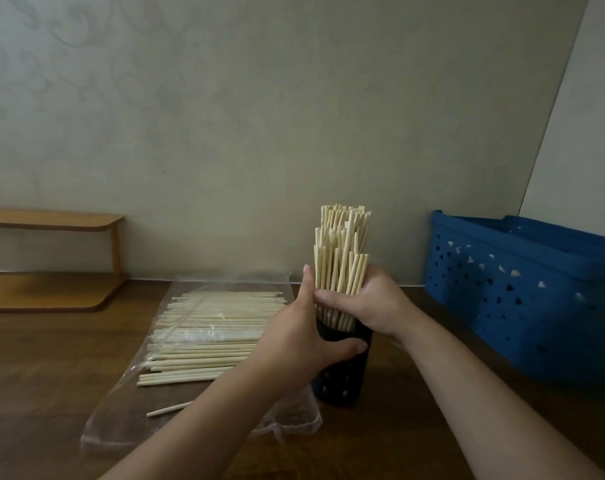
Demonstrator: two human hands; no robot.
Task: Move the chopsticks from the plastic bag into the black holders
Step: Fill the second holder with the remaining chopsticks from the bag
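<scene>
head view: right hand (370,303) grip clamps pale wooden chopsticks (340,251); left hand (301,341) wraps perforated black holder (342,379).

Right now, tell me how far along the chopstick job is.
Done: a thick bundle of chopsticks already stands in the black holder. In hand: the right hand grips that bundle while the left hand steadies the holder. Left: many loose chopsticks still lie on the plastic bag.

Chopsticks (340,258): pale matt wood. Bag (204,341): clear glossy plastic, crinkled. Holder (342,372): black perforated plastic. Bench (51,375): dark wood, slight sheen. Basket (522,306): blue plastic.
</scene>
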